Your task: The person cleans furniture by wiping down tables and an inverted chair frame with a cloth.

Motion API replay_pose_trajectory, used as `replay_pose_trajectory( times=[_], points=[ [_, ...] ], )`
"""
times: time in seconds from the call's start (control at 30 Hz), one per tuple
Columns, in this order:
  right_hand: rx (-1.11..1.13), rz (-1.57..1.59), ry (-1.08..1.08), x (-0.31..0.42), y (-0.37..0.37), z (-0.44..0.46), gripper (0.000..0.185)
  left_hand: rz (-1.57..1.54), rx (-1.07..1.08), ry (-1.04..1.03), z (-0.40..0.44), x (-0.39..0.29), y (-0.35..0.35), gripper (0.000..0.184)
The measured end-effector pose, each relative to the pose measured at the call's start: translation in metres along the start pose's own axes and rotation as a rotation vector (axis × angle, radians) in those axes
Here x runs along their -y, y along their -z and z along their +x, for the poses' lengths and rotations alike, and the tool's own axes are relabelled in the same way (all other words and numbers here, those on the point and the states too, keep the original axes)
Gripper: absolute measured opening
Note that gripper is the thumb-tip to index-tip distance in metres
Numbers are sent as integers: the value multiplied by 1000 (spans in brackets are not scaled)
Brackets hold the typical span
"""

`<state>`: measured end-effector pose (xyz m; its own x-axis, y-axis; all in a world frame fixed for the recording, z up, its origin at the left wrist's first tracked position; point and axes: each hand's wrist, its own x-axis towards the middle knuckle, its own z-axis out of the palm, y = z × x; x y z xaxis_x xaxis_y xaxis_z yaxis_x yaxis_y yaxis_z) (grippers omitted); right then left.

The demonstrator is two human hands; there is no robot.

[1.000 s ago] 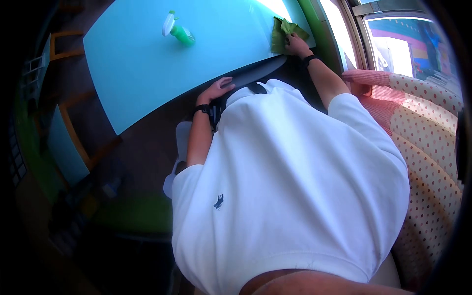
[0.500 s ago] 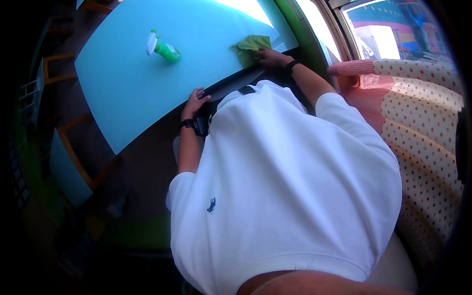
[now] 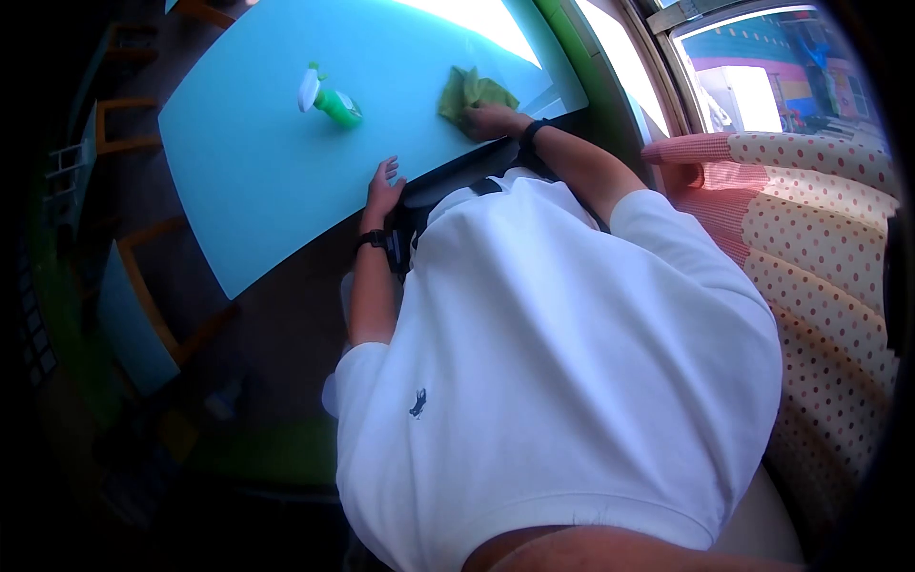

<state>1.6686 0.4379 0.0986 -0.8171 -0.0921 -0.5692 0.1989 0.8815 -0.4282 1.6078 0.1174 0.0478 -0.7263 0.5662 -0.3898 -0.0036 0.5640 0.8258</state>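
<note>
A crumpled green cloth (image 3: 463, 95) lies against the pale blue tabletop (image 3: 257, 181), and my right hand (image 3: 494, 121) grips its near edge. Over the table's near edge, my left hand (image 3: 385, 188) has its fingers stretched out and holds nothing. Between that hand and the far side stands a spray bottle (image 3: 335, 105) with green liquid and a white and green trigger head. The bottle is out of reach of both hands' fingers, apart from the cloth.
Wooden-framed chairs (image 3: 143, 286) stand along the left side. To the right hangs a polka-dot curtain (image 3: 820, 219) beside a window (image 3: 753, 76). A green ledge (image 3: 583, 52) runs by the table's right end. Bright sunlight falls on the far tabletop.
My right hand has drawn the cloth a little to the left, bunching it more. My left hand has lifted from the table edge, fingers reaching out further. The view has shifted slightly.
</note>
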Motion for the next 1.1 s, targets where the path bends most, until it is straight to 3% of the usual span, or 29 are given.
replay_pose_trajectory(
  times=[0.07, 0.1, 0.13, 0.23, 0.3, 0.43, 0.53, 0.6, 0.73, 0.8, 0.83, 0.87, 0.93, 1.03, 1.1],
  points=[
    [-53, 169, 374, 18, -23, 20, 48, 114, 155, -122, 17, -14, -20, 75],
    [-59, 169, 376, 31, -21, 19, 48, 190, 283, -150, 23, -24, -26, 78],
    [-5, 85, 365, 45, -23, 15, 49, 192, 281, -154, 27, -34, -35, 78],
    [46, -72, 391, 55, -22, 12, 50, 579, 343, -141, 43, -27, -52, 82],
    [55, -137, 442, 54, -27, 2, 51, 666, 249, -47, 26, -38, -50, 82],
    [35, -16, 265, 18, -24, -33, 34, 818, -32, 119, 12, -27, -26, 80],
    [27, 2, 181, -19, -28, -54, 31, 787, -242, 250, 4, 12, 4, 76],
    [-43, 14, 75, -47, -44, -51, 33, 795, -347, 222, -10, 44, 32, 70],
    [-66, 57, 44, -25, -34, -64, 38, 759, -475, 275, -38, 87, 73, 55],
    [-29, 30, 51, -16, -30, -61, 38, 726, -491, 263, -38, 72, 81, 48],
    [-40, 40, 49, -14, -34, -61, 40, 673, -471, 404, -36, 58, 77, 41],
    [-35, 43, 41, -15, -34, -61, 40, 672, -461, 404, -31, 54, 67, 41],
    [-19, -1, 74, -16, -35, -55, 41, 679, -559, 259, -13, 48, 56, 37],
    [-4, -2, 69, -16, -34, -54, 41, 445, -404, 249, 3, 8, 32, 52],
    [-6, 1, 75, -11, -29, -53, 42, 486, -291, 153, 10, -1, 9, 56]
  ],
)
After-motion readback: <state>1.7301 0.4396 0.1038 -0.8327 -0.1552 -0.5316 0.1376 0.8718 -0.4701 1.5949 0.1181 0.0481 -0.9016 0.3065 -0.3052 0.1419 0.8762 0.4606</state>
